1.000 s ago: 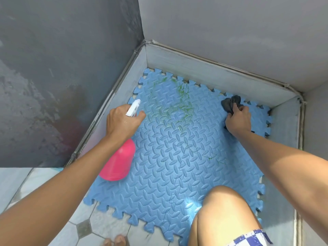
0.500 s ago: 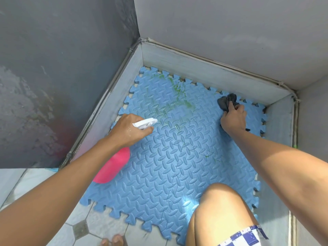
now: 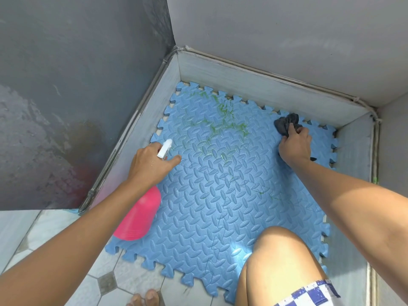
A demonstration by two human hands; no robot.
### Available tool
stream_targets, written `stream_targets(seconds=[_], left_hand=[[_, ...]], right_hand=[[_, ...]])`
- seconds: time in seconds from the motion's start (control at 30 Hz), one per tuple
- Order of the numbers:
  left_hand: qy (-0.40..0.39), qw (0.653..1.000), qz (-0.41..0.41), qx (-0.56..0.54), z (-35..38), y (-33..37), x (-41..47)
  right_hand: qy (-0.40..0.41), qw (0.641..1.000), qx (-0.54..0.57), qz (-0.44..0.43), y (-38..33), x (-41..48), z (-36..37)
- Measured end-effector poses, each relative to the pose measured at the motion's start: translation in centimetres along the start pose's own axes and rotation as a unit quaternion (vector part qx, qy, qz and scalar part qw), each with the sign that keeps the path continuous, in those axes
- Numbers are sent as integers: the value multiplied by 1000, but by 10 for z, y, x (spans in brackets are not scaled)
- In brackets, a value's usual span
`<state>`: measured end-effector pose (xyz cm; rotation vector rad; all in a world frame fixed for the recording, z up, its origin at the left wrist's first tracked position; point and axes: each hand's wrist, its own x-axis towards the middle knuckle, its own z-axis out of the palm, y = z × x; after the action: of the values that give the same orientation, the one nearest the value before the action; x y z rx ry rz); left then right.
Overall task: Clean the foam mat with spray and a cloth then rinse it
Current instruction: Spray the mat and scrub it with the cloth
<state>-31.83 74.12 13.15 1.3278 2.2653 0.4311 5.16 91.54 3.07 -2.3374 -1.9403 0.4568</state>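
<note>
Closest in, a bare knee (image 3: 280, 257) juts over the near edge of the blue foam mat (image 3: 220, 206), with a strip of blue-and-white checked shorts (image 3: 309, 293) below it and toes (image 3: 143, 299) on the tiled floor (image 3: 66, 228). The mat lies flat in a corner, its jigsaw edge running onto the tiles near the toes and up against a low grey kerb (image 3: 265, 93) on the far sides.

The left hand (image 3: 152, 166) holds a pink spray bottle (image 3: 139, 217); its fingers are wrapped round the neck, the forefinger stretched forward over the mat, and the white nozzle (image 3: 165, 149) pokes out above the knuckles. The pink body hangs back under the wrist, over the mat's left edge.

Across the mat, well apart, the right hand (image 3: 294, 146) presses down near the far right corner, fingers closed on a dark grey cloth (image 3: 287, 124), which bunches out beyond the fingertips and shows again as a small tip behind the wrist.

Beyond and between the two hands, green smears (image 3: 220, 120) streak the far part of the mat. A few thin green marks lie nearer, just inside the right forearm. Behind the kerb rise grey walls (image 3: 287, 36), the left one blotchy.
</note>
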Motion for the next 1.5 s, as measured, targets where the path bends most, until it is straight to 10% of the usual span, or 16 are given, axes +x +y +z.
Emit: stream_targets(seconds=[0.6,1.27,1.5], left_hand=[[11,997,-71,43,3,-7,2],[-9,997,30,-77,-8,-5,25],[-5,996,53,-78,-15,-11,21]], right_hand=[[0,1000,-3,4,0,1,2],[92,991,98,7,-16,-4,17],[67,972,128,-187,-135,-21,49]])
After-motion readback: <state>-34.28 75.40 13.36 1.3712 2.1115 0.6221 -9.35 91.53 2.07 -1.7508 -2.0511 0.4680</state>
